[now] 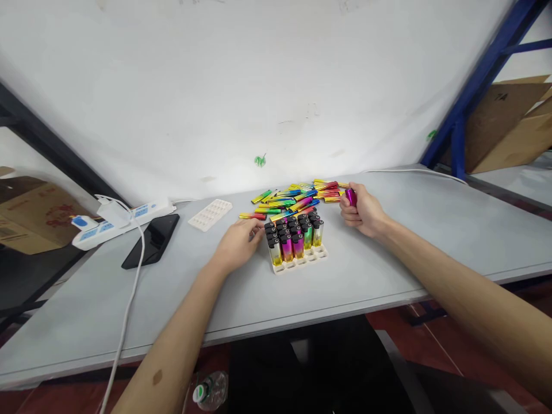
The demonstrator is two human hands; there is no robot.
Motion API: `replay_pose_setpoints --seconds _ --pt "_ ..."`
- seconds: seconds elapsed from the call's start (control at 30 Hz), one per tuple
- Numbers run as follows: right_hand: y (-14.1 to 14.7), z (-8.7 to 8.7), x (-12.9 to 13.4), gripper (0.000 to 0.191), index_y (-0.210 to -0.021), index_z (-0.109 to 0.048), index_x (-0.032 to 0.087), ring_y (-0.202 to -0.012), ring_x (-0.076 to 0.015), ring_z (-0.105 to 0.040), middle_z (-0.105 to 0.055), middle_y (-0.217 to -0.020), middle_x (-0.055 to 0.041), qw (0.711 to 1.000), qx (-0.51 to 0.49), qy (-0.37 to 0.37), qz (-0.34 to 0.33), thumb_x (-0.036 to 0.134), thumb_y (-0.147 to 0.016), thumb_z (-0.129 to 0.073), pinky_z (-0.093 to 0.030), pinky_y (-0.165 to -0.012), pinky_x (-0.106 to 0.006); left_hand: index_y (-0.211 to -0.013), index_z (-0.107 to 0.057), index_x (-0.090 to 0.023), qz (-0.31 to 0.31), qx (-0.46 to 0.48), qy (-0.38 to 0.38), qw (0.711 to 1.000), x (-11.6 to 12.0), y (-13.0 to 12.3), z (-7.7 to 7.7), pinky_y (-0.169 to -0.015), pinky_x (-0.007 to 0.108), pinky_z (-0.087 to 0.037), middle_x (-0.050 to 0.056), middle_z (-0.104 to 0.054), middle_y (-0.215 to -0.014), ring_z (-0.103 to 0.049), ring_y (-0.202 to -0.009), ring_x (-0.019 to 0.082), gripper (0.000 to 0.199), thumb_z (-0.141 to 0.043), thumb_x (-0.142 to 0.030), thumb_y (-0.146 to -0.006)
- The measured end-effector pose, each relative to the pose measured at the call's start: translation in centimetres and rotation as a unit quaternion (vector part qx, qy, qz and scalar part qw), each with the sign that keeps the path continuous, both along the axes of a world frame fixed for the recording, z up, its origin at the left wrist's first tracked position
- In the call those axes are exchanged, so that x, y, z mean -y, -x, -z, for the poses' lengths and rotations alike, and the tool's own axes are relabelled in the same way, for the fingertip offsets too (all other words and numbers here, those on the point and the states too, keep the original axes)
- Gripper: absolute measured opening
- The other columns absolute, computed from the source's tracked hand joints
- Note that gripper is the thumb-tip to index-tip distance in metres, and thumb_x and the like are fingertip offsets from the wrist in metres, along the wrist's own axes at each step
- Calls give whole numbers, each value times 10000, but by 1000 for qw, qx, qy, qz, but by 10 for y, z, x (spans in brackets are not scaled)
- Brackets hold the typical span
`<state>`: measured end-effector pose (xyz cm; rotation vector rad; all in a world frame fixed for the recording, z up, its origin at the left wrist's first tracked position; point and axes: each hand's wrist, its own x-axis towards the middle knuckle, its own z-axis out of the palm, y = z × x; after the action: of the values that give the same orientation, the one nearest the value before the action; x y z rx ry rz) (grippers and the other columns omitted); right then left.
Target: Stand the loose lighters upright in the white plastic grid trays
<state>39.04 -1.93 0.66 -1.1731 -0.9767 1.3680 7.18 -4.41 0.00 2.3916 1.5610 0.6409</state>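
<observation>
Upright lighters (297,246) with black tops stand in rows in a white slotted tray (302,262); several slots along its front right show bare. My left hand (241,242) rests on the table against the left side of these lighters, fingers curled, and what its fingertips hold, if anything, is hidden. Out to the right, my right hand (361,211) is closed around a purple lighter (351,197). Behind the tray lies a loose heap of shiny multicoloured lighters (297,196), some reaching close to my right hand.
A second white tray (210,214) lies left of the heap. Further left are a black phone (150,241), a power strip (125,221) and a white cable (137,276). The wall rises behind the table (345,282). Cardboard boxes stand on both sides.
</observation>
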Motion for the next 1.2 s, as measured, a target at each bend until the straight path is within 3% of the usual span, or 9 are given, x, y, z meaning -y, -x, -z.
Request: replay_pose_setpoints --seconds 0.37,0.5,0.6,0.67,0.8,0.93,1.0,1.07,1.2 --pt "3 -4 5 366 -639 -389 232 -407 -83 -110 -205 -499 80 1000 17 6 16 447 -935 -384 -92 -388 -231 -977 -675 -232 2 6 -1 1000 0 0 0 -865 375 -516 49 -718 -958 -650 -928 234 238 -462 -330 -934" --pt "7 -6 8 373 -763 -580 193 -448 -104 -313 -375 -593 33 999 -6 -34 -14 411 -956 -348 -277 -411 -241 -979 -677 -230 0 9 3 1000 1 0 0 -863 372 -514 49 -720 -958 -649 -927 232 245 -459 -333 -935" --pt "6 -3 9 238 -847 -642 187 -623 -131 -529 -560 -771 -12 996 21 -68 -54 381 -920 -523 -460 -576 -273 -981 -676 -227 0 8 4 1000 1 -1 -1 -861 376 -511 51 -720 -947 -646 -919 235 250 -456 -338 -935" --pt "4 -2 10 222 -872 -673 187 -763 -156 -588 -636 -881 -33 987 76 -106 -89 406 -884 -639 -495 -703 -302 -972 -674 -225 -1 7 4 1000 1 -1 -2 -860 378 -510 51 -717 -934 -644 -913 236 253 -453 -343 -937" --pt "-5 -3 12 296 -838 -706 180 -752 -144 -524 -634 -832 -24 961 184 -173 -112 471 -884 -674 -443 -697 -290 -977 -672 -224 1 8 4 1000 1 0 -2 -842 373 -508 53 -716 -946 -639 -906 234 259 -447 -347 -940" --pt "-13 -9 15 267 -771 -643 187 -601 -122 -434 -528 -687 1 971 128 -178 -98 419 -902 -660 -385 -543 -280 -962 -672 -222 4 7 1 1000 1 0 -1 -844 374 -502 55 -712 -940 -637 -918 240 261 -445 -350 -941" --pt "-12 -12 19 174 -923 -670 203 -592 -124 -468 -562 -709 6 968 105 -196 -117 374 -894 -687 -417 -537 -284 -977 -673 -221 1 5 3 1000 0 0 -1 -847 376 -500 55 -717 -952 -639 -924 242 260 -450 -349 -940" --pt "-7 -14 25 228 -1070 -669 225 -617 -130 -532 -618 -759 5 956 106 -232 -142 346 -883 -720 -474 -570 -295 -998 -676 -221 0 3 5 1000 0 0 -1 -853 377 -498 55 -723 -975 -641 -929 242 264 -450 -344 -941" --pt "9 -14 40 234 -1023 -691 212 -720 -146 -632 -675 -823 -16 926 145 -312 -154 331 -844 -785 -558 -664 -311 -1016 -686 -220 3 5 3 1000 -1 1 2 -850 368 -498 52 -725 -997 -640 -927 232 273 -449 -334 -947"
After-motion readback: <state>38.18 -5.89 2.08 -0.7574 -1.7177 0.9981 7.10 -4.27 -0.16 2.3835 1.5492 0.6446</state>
